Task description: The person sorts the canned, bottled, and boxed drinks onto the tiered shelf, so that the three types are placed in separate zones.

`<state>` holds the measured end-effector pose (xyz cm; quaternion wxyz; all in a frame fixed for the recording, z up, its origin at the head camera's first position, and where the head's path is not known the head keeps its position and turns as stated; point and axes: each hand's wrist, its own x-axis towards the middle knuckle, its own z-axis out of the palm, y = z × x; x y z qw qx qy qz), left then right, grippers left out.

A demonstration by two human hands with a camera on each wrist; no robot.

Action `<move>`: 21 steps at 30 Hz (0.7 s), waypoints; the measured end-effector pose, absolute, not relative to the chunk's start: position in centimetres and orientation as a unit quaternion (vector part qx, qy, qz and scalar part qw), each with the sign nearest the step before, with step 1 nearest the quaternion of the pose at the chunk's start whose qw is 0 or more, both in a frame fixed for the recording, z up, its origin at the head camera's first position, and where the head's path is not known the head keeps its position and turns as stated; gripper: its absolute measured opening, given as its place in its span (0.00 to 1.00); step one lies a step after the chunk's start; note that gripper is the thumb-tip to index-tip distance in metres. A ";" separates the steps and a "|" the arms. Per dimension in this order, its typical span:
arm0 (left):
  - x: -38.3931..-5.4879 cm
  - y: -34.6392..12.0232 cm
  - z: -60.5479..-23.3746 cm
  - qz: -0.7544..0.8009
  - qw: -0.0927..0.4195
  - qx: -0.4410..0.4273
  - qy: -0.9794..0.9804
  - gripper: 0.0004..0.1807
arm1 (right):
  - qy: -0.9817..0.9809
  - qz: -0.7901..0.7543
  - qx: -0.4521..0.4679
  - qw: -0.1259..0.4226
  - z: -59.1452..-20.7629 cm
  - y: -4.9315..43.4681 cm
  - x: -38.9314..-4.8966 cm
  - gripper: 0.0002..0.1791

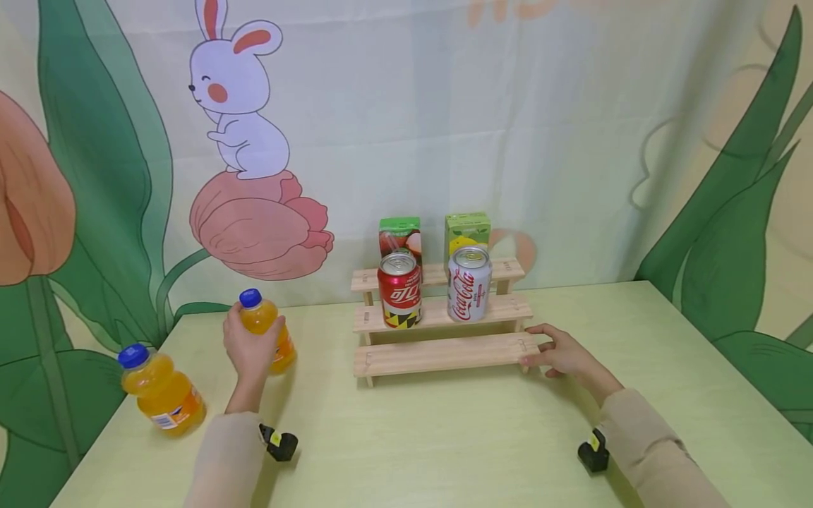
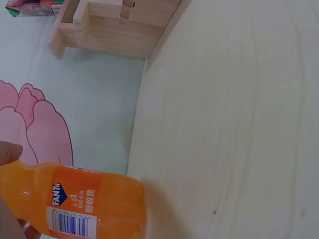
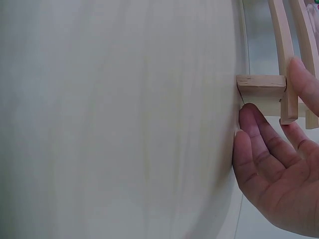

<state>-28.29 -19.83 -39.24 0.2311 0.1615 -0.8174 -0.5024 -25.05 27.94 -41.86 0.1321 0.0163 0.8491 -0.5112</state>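
My left hand [image 1: 248,349] grips an orange Fanta bottle [image 2: 99,201] with a blue cap around its upper part. The bottle leans slightly; whether its base touches the table I cannot tell. My right hand [image 1: 565,353] holds the right end of the lowest step of a three-tier wooden stand [image 1: 438,355]. In the right wrist view, the thumb lies against the board [image 3: 289,107] and the other fingers curl beside its end. On the middle step stand a red cola can [image 1: 400,293] and a white Coca-Cola can [image 1: 468,286].
Two drink cartons, one with a red-fruit picture [image 1: 400,233] and one with a lemon [image 1: 467,227], stand on the top step behind the cans. A second orange bottle [image 1: 166,395] is at the table's left. A printed curtain [image 1: 394,127] hangs behind the pale table [image 1: 419,444].
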 end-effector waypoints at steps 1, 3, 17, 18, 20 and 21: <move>-28.5 -19.8 -39.3 -0.506 0.230 0.164 -0.815 0.40 | 0.849 -0.511 0.016 0.132 -41.8 27.9 -25.0 0.40; -28.8 -19.8 -39.6 -0.515 0.224 0.171 -0.809 0.41 | 0.849 -0.511 0.017 0.132 -41.8 27.9 -25.0 0.40; -30.2 -20.2 -41.4 -0.582 0.222 0.206 -0.755 0.40 | 0.848 -0.514 0.014 0.130 -42.0 28.0 -25.2 0.40; -30.2 -20.2 -41.5 -0.584 0.218 0.210 -0.753 0.39 | 0.847 -0.515 0.014 0.130 -42.0 28.0 -25.2 0.40; -30.4 -20.1 -41.5 -0.588 0.209 0.217 -0.750 0.38 | 0.846 -0.517 0.015 0.130 -42.0 28.0 -25.2 0.40; -30.5 -20.1 -41.6 -0.590 0.204 0.220 -0.749 0.38 | 0.846 -0.517 0.016 0.130 -42.0 28.1 -25.2 0.40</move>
